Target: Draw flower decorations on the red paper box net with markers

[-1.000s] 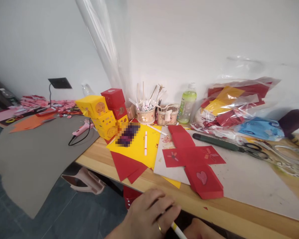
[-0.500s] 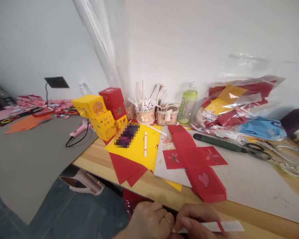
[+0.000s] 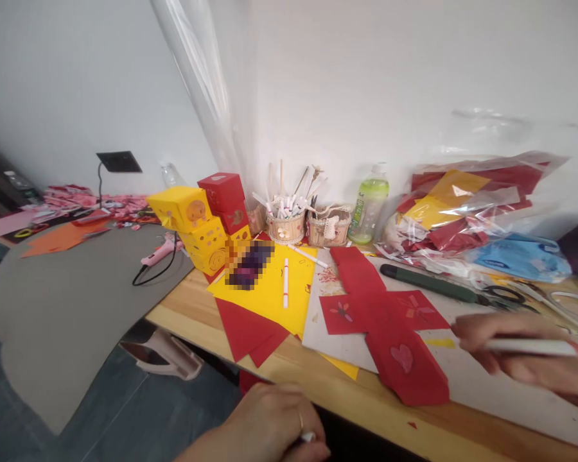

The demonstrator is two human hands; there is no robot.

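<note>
My right hand (image 3: 520,350) is closed around a white marker pen (image 3: 534,347) with a red band, over the pale board at the right. Both are blurred by motion. A short yellow streak (image 3: 440,343) shows by its fingers. My left hand (image 3: 274,423), wearing a ring, is closed at the table's front edge. From its fingers pokes a small white piece (image 3: 308,437), apparently a pen cap. Between the hands lies a red cross-shaped paper box cutout (image 3: 376,311), flat, with a pink heart (image 3: 402,358) and flower drawings on its panels.
Yellow paper sheets (image 3: 264,282) hold another marker (image 3: 286,282). Yellow boxes (image 3: 180,208) and red boxes (image 3: 221,192) are stacked behind. Along the wall stand a pen basket (image 3: 285,229), a green drink bottle (image 3: 368,205) and a bag of paper (image 3: 453,212). A green cutter (image 3: 428,284) lies near scissors (image 3: 503,295).
My hands have come apart. The right hand has swung right and up with the marker, while the left stays low at the edge with the small white piece. The view has shifted slightly.
</note>
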